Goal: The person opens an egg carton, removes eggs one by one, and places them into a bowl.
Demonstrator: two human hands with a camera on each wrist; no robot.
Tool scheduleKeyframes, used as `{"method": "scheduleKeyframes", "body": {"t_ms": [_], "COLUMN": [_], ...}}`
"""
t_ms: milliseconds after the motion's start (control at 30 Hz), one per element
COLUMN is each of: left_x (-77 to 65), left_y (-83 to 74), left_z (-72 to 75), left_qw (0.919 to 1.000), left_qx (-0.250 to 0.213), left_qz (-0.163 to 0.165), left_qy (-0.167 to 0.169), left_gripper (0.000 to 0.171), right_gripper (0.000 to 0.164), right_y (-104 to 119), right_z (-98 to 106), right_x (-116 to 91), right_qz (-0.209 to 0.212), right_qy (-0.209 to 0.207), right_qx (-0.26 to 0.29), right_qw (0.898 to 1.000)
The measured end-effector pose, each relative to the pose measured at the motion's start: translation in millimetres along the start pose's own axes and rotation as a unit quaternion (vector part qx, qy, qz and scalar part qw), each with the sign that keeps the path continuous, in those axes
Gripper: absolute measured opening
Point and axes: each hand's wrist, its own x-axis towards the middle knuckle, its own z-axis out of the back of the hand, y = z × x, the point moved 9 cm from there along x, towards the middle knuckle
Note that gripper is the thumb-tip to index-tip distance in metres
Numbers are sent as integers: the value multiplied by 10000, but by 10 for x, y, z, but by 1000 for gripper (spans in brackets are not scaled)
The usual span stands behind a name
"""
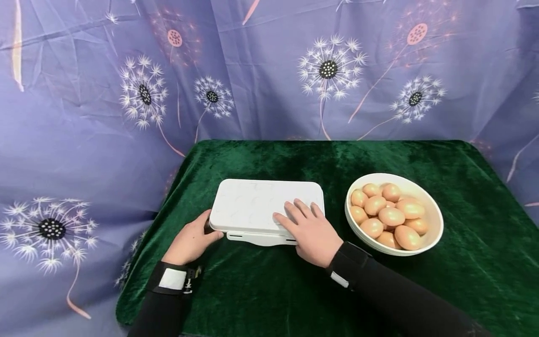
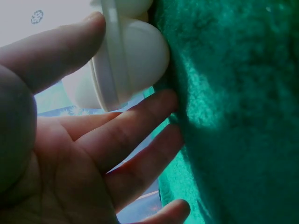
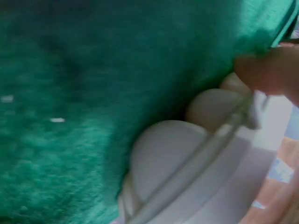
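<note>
A white lidded egg carton (image 1: 248,201) lies closed on the green cloth, its latch flap (image 1: 261,239) facing the person. The left hand (image 1: 191,241) is at its left end, thumb by the front corner. In the left wrist view the thumb (image 2: 70,46) lies along the rim, and the other fingers extend loosely past the rounded egg cups (image 2: 142,53) toward the cloth. The right hand (image 1: 309,231) rests spread on the lid's right part. In the right wrist view, one fingertip (image 3: 257,72) is close to the carton's edge above the cups (image 3: 168,149).
Right of the carton stands a white bowl (image 1: 433,234) heaped with several brown eggs (image 1: 391,216). Green velvet cloth (image 1: 261,290) covers the table. Behind and to the left hangs a purple curtain (image 1: 269,93) with dandelion prints.
</note>
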Motion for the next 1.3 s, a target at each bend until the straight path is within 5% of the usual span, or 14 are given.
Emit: {"method": "scheduleKeyframes", "body": {"t_ms": [400, 833, 1100, 1300], "left_x": [6, 39, 57, 69], "left_y": [59, 32, 17, 48], "left_z": [13, 56, 80, 75], "left_qw": [9999, 9994, 9991, 9988], "left_qx": [33, 205, 311, 393], "left_qz": [145, 238, 211, 216], "left_qy": [-22, -115, -211, -201], "left_gripper": [72, 64, 71, 78], "right_gripper": [74, 60, 48, 35], "right_y": [-35, -170, -420, -707], "right_z": [186, 742, 1134, 1229], "right_x": [-4, 149, 314, 517], "right_qz": [351, 756, 822, 466], "right_qy": [-348, -408, -596, -298], "right_qx": [466, 440, 593, 847], "right_qw": [9977, 9953, 9931, 9949]}}
